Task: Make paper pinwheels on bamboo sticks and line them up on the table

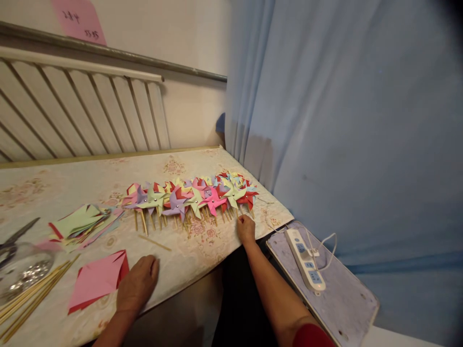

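My right hand (246, 229) is closed at the front of a long cluster of paper pinwheels, its fingers around the lower stick end of a light green pinwheel (234, 193). Beside it stand a red pinwheel (248, 198) and a bright pink pinwheel (213, 200). My left hand (138, 283) rests on the table's front edge, fingers curled in, with nothing seen in it. Just left of that hand lies a stack of pink and red paper squares (99, 279) with slit corners. A loose short stick (155, 242) lies between my hands and the pinwheels.
Cut green and coloured papers (77, 221) lie at the left, near scissors (14, 243), a clear container of shiny metal pins (31, 277) and a bundle of sticks (39, 294). A power strip (306, 260) sits on a stool (340, 294) at right, beside a blue curtain (343, 144).
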Demonstrator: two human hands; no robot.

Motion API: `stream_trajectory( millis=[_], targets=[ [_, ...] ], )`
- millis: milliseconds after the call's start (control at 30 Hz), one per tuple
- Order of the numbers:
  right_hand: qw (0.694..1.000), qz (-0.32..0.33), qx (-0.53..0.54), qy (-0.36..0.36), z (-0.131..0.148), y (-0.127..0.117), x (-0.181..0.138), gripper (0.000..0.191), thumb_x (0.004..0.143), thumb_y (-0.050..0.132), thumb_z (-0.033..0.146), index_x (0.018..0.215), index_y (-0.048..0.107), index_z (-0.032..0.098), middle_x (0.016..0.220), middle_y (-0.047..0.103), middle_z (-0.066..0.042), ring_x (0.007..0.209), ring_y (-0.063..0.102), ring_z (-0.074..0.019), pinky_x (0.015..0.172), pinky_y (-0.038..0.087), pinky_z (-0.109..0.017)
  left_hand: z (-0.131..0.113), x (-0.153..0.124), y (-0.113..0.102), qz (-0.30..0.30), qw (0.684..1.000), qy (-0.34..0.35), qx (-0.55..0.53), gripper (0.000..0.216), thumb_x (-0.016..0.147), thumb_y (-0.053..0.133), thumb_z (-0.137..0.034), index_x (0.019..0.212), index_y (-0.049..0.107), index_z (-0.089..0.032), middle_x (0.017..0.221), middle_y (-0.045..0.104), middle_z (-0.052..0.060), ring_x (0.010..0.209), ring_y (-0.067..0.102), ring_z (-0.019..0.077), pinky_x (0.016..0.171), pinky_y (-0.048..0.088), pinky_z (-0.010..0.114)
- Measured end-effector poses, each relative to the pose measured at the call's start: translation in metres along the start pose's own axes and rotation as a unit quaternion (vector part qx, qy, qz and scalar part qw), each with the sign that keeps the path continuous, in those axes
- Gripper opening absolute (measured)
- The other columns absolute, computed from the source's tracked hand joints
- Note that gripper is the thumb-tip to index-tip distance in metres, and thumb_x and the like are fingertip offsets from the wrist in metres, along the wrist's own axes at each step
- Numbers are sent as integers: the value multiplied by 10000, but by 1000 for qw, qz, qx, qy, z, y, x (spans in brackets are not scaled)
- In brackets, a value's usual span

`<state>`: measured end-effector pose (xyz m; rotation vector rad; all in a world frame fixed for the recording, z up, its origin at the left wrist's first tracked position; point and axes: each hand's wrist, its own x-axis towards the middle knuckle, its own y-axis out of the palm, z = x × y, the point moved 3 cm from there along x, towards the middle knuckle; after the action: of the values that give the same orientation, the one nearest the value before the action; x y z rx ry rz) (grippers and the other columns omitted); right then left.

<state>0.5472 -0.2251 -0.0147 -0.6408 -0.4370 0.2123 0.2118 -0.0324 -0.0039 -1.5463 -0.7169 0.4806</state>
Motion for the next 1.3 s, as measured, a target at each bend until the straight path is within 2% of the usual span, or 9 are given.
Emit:
stream_trajectory(
  millis=[533,1300],
  targets=[
    [1000,-1,-10,21,-11,10,10,199,792,496,189,719,681,174,663,648,-29,630,538,-164,642,357,-256,1,0,2,0,1000,8,5,392,994,240,-405,920,561,-193,967,659,77,873,629,207,684,380,319],
    [998,-18,-18,55,-14,3,5,210,809,483,191,695,658,196,648,638,-22,630,538,-171,626,343,-261,1,0,0,0,1000,2,-4,401,980,256,-410,939,592,-196,984,665,77,891,634,213,692,396,322]
  ],
)
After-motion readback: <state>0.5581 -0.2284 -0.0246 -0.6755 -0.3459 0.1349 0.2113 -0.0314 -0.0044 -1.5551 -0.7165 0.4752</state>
